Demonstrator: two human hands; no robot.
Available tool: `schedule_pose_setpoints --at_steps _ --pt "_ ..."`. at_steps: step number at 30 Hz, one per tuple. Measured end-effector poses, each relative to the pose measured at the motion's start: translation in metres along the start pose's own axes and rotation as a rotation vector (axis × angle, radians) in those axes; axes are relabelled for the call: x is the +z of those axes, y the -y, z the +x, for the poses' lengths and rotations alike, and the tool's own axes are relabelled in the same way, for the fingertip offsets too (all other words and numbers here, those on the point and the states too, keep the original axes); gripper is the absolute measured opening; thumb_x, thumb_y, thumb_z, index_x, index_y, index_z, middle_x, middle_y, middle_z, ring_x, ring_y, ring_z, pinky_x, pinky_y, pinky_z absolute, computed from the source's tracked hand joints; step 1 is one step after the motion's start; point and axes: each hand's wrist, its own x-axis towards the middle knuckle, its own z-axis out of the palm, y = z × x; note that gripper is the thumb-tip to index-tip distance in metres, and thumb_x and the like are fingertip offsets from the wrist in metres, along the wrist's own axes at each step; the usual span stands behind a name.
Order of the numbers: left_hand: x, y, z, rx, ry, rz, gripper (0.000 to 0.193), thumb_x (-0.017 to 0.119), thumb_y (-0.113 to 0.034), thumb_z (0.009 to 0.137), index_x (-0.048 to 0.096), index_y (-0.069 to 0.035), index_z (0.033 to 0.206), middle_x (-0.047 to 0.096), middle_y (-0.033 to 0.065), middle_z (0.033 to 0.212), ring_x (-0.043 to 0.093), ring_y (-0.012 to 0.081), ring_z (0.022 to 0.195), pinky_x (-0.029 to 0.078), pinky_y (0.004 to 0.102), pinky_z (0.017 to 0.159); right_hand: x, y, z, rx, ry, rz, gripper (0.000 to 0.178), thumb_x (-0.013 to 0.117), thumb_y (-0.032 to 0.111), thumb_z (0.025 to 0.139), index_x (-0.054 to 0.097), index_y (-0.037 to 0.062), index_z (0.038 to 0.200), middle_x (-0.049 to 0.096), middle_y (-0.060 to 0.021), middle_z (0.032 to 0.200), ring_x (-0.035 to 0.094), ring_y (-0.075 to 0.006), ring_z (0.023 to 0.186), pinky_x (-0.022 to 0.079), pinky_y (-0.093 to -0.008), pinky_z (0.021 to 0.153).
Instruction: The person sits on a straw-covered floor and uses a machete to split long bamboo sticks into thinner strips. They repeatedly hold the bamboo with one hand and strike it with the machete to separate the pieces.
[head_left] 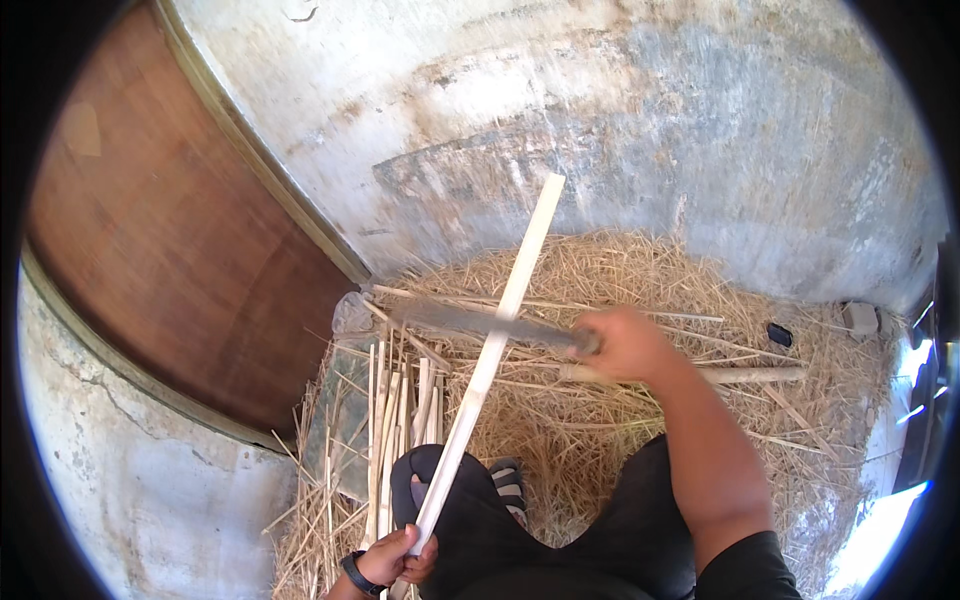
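My left hand [395,562], with a dark band at its wrist, is closed round the lower end of a long pale strip of split bamboo or wood [465,415]. The strip slants up and away to the right, in front of my left knee. In my right hand [628,343] is the handle of a machete-like blade [440,316], smeared by motion. Pointing left, the blade crosses the strip around its middle; whether it touches the strip I cannot tell.
Straw [610,265] covers the ground. Several cut strips [388,430] lie by my left knee, and a round pole [755,375] lies right. Near a grey block [860,318] is a small black object [779,334]. A stained wall [650,140] and brown door panel [180,210] stand close.
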Motion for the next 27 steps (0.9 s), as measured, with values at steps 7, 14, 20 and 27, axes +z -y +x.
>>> schedule_pose_setpoints --at_steps 7,14,20,27 --pt "0.005 -0.007 -0.006 -0.009 -0.009 0.025 0.058 0.04 -0.066 0.104 0.05 -0.01 0.095 0.028 -0.0054 0.067 0.024 0.0075 0.053 0.02 0.0251 0.049 -0.003 -0.012 0.003 0.024 -0.098 -0.076 0.028 0.08 0.033 0.084 0.072 0.0099 0.098 0.07 -0.0076 0.074 0.067 -0.0217 0.065 0.054 -0.0376 0.064" --pt "0.003 0.004 -0.003 -0.007 -0.102 0.008 0.058 0.048 -0.067 0.1 0.053 -0.009 0.094 0.03 -0.0046 0.066 0.027 0.0087 0.051 0.024 0.026 0.048 0.021 0.004 0.004 -0.053 0.0 -0.09 0.021 0.074 0.028 0.086 0.071 0.0115 0.099 0.071 -0.0098 0.077 0.07 -0.0275 0.072 0.055 -0.0433 0.068" --pt "0.014 -0.007 0.005 0.124 -0.246 0.213 0.055 0.035 -0.059 0.108 0.053 -0.008 0.1 0.033 -0.0026 0.064 0.03 0.0109 0.05 0.028 0.0268 0.047 0.022 0.011 0.012 0.061 -0.005 -0.132 0.033 0.073 0.038 0.091 0.071 0.0077 0.104 0.07 -0.012 0.078 0.071 -0.031 0.076 0.055 -0.046 0.07" --pt "0.006 -0.03 0.009 0.172 -0.252 0.292 0.056 0.033 -0.058 0.109 0.056 -0.008 0.102 0.035 -0.0017 0.063 0.033 0.0112 0.049 0.031 0.0271 0.047 0.027 0.031 -0.002 0.257 0.186 0.901 0.032 0.077 0.033 0.092 0.071 0.0065 0.109 0.069 -0.0031 0.082 0.059 -0.0124 0.065 0.048 -0.0297 0.058"
